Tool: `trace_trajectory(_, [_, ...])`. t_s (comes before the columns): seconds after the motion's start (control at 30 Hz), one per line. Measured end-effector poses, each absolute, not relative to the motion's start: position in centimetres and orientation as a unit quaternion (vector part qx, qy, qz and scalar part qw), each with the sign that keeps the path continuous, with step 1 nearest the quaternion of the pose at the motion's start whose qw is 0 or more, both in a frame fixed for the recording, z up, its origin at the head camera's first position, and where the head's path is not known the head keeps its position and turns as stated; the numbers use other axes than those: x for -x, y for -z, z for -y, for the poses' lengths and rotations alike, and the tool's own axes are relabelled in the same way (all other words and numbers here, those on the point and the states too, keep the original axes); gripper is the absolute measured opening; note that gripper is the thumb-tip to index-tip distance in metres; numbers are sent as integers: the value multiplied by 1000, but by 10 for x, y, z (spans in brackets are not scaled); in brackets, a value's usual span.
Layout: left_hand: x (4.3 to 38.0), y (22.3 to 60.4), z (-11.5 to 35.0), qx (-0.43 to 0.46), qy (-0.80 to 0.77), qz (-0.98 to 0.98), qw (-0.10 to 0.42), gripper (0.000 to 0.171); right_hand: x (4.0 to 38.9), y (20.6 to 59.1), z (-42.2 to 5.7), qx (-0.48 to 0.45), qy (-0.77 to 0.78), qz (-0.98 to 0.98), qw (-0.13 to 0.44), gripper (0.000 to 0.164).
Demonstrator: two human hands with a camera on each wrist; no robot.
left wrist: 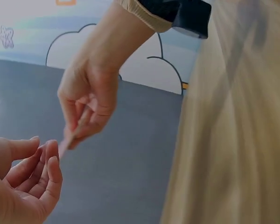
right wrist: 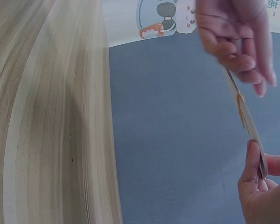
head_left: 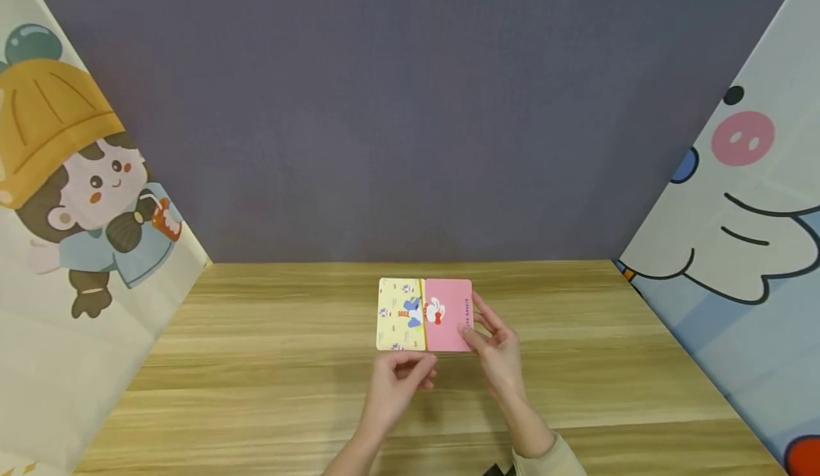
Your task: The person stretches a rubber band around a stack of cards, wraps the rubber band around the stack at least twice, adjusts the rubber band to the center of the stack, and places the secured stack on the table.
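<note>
A small notebook is spread flat, one half pale yellow with a blue cartoon figure, the other pink with a white rabbit. Along its middle runs a gold-coloured elastic band, which stands out as a thin loop in the right wrist view. My right hand pinches the pink half at its right edge, thumb on top and fingers behind. Just below the lower edge is my left hand, fingers loosely curled. The left wrist view shows its thumb apart from the fingers, with nothing between them.
Beneath the hands lies a wood-grain table. A grey-purple panel rises along its far edge. Cartoon-printed panels flank the table, with a child in a yellow hat on the left and a pig's snout on the right.
</note>
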State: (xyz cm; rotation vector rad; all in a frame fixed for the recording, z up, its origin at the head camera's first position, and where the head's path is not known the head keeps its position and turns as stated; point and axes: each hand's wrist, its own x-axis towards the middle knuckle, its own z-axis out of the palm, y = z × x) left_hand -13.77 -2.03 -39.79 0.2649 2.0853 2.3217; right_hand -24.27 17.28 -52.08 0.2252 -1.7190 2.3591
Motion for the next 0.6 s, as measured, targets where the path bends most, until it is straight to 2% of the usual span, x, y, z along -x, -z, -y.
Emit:
trace_trajectory(0.13, [137,394,22,-137,-697,-703,-41,17,243,522,-174,-81,-802,582,105,62])
trace_trajectory(0.33, [142,374,30,-226,-592,-761,-141,14,241,522,-174,-90,-803,580,104,62])
trace_trajectory(0.6, [168,357,45,-288,-482,-799,-215,14,239,523,-175,-99,-809,571,94,62])
